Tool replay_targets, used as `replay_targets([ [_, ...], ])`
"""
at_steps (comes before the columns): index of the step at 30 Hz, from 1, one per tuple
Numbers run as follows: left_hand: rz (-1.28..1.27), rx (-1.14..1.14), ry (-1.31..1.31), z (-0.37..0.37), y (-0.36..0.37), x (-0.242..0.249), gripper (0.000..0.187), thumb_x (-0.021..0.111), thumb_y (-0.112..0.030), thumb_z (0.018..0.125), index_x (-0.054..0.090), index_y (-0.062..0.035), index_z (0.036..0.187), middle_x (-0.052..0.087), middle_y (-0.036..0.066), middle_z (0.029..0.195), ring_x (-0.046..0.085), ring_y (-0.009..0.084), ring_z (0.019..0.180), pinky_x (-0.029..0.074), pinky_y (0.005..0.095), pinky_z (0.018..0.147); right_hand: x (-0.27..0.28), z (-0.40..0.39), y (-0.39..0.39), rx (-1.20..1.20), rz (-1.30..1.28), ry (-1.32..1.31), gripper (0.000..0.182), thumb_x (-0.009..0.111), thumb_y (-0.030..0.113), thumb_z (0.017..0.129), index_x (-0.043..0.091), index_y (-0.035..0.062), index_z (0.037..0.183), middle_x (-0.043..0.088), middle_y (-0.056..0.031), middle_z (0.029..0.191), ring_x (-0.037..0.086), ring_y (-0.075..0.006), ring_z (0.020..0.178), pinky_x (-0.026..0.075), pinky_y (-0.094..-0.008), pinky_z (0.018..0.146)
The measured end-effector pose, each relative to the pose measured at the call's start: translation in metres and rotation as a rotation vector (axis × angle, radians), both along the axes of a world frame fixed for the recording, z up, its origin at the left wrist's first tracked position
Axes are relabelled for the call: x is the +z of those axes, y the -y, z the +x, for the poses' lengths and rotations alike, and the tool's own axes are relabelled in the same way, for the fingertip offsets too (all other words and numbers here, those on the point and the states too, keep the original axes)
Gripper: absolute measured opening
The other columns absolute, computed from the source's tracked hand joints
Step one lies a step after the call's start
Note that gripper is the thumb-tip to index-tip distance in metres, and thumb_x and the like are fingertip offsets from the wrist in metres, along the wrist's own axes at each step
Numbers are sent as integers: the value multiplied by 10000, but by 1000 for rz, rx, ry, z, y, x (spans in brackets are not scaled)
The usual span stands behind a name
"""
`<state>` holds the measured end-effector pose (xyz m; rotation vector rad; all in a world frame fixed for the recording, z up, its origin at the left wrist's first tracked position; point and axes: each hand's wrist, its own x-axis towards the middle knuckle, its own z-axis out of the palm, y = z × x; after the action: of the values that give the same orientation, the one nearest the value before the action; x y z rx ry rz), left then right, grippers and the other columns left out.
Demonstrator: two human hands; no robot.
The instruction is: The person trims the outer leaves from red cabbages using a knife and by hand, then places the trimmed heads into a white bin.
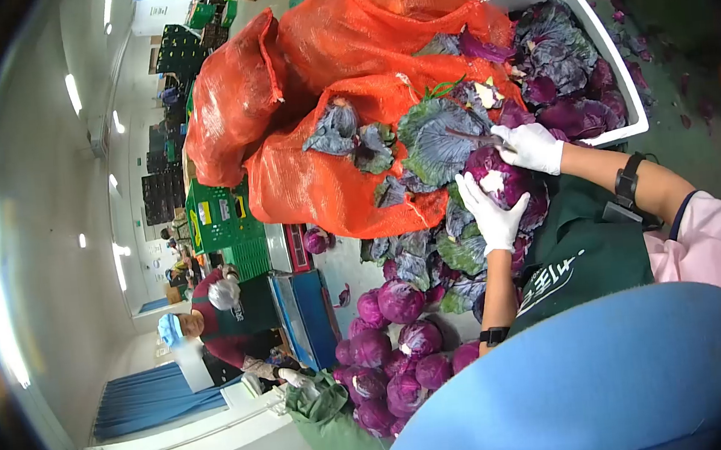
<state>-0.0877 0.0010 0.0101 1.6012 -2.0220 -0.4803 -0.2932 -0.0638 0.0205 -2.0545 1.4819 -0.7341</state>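
The view is turned on its side. My right hand (531, 148), in a white glove, is closed round the handle of a knife (475, 137). Its dark blade points away from the fingers, over a large loose outer leaf (437, 137). My left hand (492, 213), gloved as well, presses with thumb and fingers apart against a red cabbage (485, 163) and holds it. A pale cut patch shows on this cabbage, between the two hands. Loose dark leaves (463, 246) lie beside my left hand.
Orange mesh sacks (322, 177) lie beside the work spot. A white bin (635, 107) holds trimmed leaves. Several trimmed cabbages (402, 354) are piled near a green sack (332, 433), which a co-worker's gloved hand (295, 376) touches. Green crates (221, 216) stand farther off.
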Motion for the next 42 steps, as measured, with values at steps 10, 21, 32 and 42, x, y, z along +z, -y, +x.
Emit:
replay_targets([
  [10,327,425,-738,46,1,-58,1124,931,-228,747,190,64,1540,364,186,1476,457,235,1313,411,365,1114,11,2,-7,255,-329,-137,268,650,297,898,634,83,1059,677,-166,762,695,-348,692,555,-471,589],
  [21,124,341,-125,-13,-9,-12,1238,960,-449,600,299,113,1483,411,297,1439,443,427,1312,340,512,1132,31,11,-16,220,-187,166,584,650,561,934,606,64,1236,664,-171,938,672,-326,770,536,-407,640],
  [32,152,196,194,-46,-11,17,1254,918,-541,596,293,64,1500,389,269,1498,348,438,1390,270,521,1169,21,3,15,342,84,-169,380,727,375,794,722,6,884,720,-228,941,704,-382,906,563,-468,832],
  [42,473,-106,-778,53,5,-1,1160,914,-19,679,177,6,1574,396,173,1511,461,270,1377,394,427,1169,-8,-63,36,140,966,509,171,717,276,885,666,126,821,633,5,668,511,-87,458,341,-243,371],
])
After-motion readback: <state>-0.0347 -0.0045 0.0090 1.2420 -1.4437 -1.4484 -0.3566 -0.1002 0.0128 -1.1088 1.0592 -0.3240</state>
